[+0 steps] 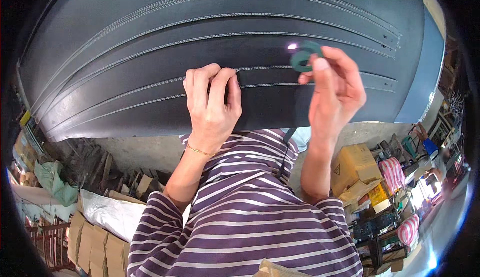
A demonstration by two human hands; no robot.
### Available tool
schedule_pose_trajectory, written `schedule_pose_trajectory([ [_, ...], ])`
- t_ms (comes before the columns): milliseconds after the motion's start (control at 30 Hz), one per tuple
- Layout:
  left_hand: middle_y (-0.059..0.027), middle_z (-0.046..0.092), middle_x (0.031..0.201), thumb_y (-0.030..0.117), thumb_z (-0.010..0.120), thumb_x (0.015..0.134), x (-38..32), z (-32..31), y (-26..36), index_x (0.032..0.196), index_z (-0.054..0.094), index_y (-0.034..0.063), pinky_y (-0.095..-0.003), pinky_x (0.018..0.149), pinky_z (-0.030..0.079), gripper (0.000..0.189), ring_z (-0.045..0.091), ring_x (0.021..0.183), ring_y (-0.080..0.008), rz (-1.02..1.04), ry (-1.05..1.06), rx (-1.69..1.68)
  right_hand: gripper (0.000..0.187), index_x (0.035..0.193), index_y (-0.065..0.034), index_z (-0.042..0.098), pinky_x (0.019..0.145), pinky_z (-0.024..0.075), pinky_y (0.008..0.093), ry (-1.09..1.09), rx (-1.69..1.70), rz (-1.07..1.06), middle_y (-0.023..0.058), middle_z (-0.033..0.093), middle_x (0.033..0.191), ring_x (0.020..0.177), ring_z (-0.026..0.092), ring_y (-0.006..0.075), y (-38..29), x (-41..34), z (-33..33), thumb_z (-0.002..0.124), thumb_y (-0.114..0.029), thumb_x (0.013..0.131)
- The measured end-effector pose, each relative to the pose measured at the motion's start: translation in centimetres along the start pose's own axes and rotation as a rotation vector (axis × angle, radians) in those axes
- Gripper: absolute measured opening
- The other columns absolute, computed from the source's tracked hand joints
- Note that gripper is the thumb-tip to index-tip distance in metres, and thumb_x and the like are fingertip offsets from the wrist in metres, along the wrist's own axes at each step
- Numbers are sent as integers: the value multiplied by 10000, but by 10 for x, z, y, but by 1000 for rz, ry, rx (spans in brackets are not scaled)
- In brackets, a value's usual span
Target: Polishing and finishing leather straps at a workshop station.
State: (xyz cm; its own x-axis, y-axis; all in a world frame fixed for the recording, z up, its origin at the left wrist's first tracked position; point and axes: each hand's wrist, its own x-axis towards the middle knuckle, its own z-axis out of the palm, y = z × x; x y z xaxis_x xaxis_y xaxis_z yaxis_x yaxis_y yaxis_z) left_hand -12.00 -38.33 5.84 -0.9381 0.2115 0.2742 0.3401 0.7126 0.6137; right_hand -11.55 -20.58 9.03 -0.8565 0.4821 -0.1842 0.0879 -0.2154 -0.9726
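Note:
My left hand (213,93) rests on a dark strap (270,77) edged with two lines of white stitching. Its fingers are curled down, and the hand hides their tips and whatever may lie beneath them. Raised to the right, my right hand (335,80) pinches a green ring-shaped roll (301,60), possibly tape, between thumb and fingers. The roll is blurred. More stitched dark straps (240,24) lie further back, bunched together at the far edge. Small holes show near their right ends, and all of them converge at the left.
A broad dark work surface (337,112) carries the straps. Cardboard boxes (356,172) and striped bags (392,174) stand at lower right, near another person (435,164). Scrap pieces (101,168), a white sack (108,211) and flattened cardboard (95,245) lie at lower left.

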Motion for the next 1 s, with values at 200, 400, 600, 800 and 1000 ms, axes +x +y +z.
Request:
schedule_pose_trajectory([
  [200, -88, 566, 916, -60, 753, 676, -7, 4, -2, 898, 657, 44, -371, 693, 417, 263, 551, 793, -259, -8, 49, 0, 182, 1032, 50, 686, 597, 479, 196, -154, -195, -134, 81, 658, 886, 704, 596, 84, 24, 0, 17, 661, 93, 857],
  [400, -74, 573, 905, -35, 767, 664, -8, 4, -4, 883, 662, 48, -363, 685, 414, 257, 553, 784, -249, -5, 48, -24, 185, 946, 11, 728, 550, 463, 204, -255, -397, -328, 80, 663, 816, 638, 582, 75, 30, 2, 16, 696, 100, 788],
  [600, -74, 575, 898, -35, 770, 656, -7, 5, -5, 879, 660, 50, -362, 686, 417, 263, 554, 768, -246, 6, 51, -48, 200, 946, -3, 737, 535, 468, 209, -319, -497, -341, 76, 679, 815, 611, 583, 76, 25, 3, 16, 714, 90, 771],
  [800, -79, 575, 888, -35, 770, 654, -9, 5, -4, 883, 662, 45, -365, 684, 433, 265, 557, 760, -251, -14, 89, -68, 196, 952, 9, 735, 550, 468, 199, -255, -500, -334, 85, 679, 819, 634, 589, 71, 25, 2, 18, 714, 89, 775],
  [1000, -90, 587, 883, -21, 798, 660, -5, 4, 2, 947, 701, 26, -356, 675, 457, 307, 563, 761, -243, -74, 116, -95, 161, 1003, 66, 705, 595, 457, 177, -66, -330, -186, 92, 661, 935, 714, 585, 66, 25, -2, 16, 665, 106, 852],
])
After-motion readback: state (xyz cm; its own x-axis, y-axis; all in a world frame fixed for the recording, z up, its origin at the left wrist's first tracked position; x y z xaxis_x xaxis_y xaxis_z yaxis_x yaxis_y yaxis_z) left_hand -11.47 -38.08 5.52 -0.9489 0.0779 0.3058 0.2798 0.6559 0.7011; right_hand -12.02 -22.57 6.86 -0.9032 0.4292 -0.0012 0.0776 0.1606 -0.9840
